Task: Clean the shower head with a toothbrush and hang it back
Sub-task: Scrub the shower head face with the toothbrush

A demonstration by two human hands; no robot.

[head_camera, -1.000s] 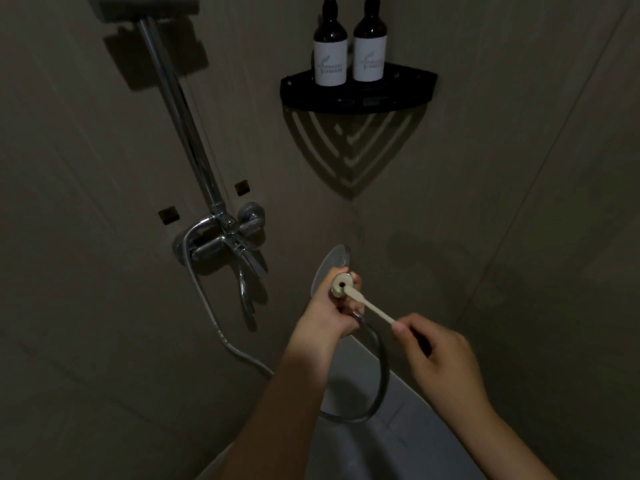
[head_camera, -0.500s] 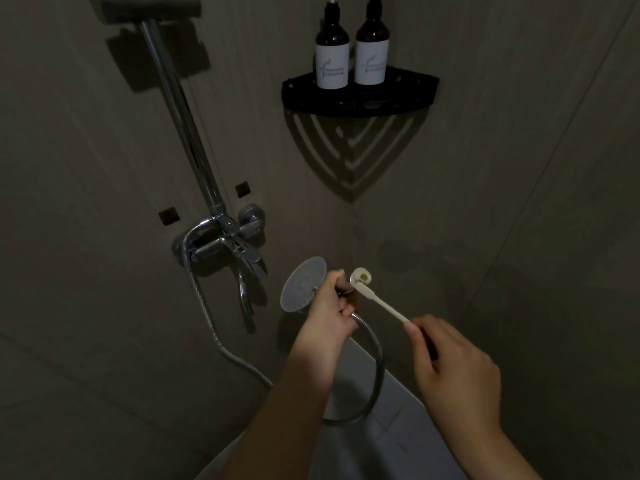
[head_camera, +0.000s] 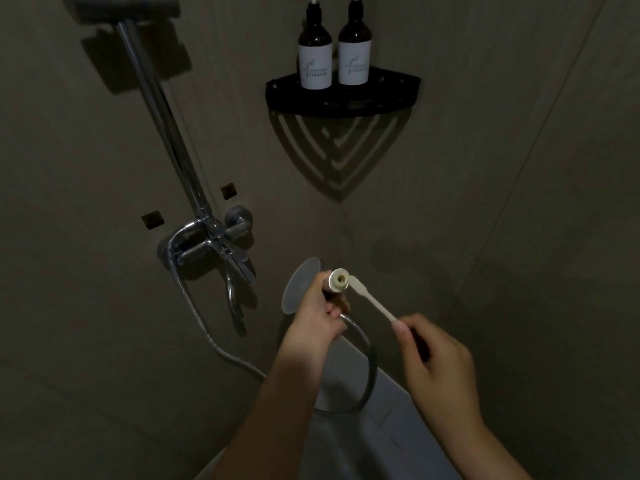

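Reaching up from the bottom edge, your two forearms cross a pale ledge (head_camera: pixel 363 448) that lies closest to you. Your right hand (head_camera: pixel 437 362) is curled round the lower end of the toothbrush (head_camera: pixel 372 303), with the thumb laid along the stem. The pale stem slants up and to the left out of your fingers. Your left hand (head_camera: pixel 313 318) sits just to the left, its fingers wrapped round the neck of the shower head (head_camera: pixel 300 285). The round grey disc of the shower head stands out beyond your knuckles on the left, tilted and seen nearly edge-on. On the right side of that fist a pale round part with a hole in its middle pokes out, and the brush's tip touches its right rim. Your two hands are near each other but apart.

From under your left hand the metal hose (head_camera: pixel 370 372) loops down and round in front of the ledge. It then runs left and up to the chrome mixer tap (head_camera: pixel 211 242) on the wall behind. A chrome riser pipe (head_camera: pixel 161 112) climbs from the tap to a fixture only partly in frame at the top. Farther right, in the corner, a black corner shelf (head_camera: pixel 381 100) carries the left bottle (head_camera: pixel 315 62) and the right bottle (head_camera: pixel 354 58). Both are dark with white labels and stand upright side by side.
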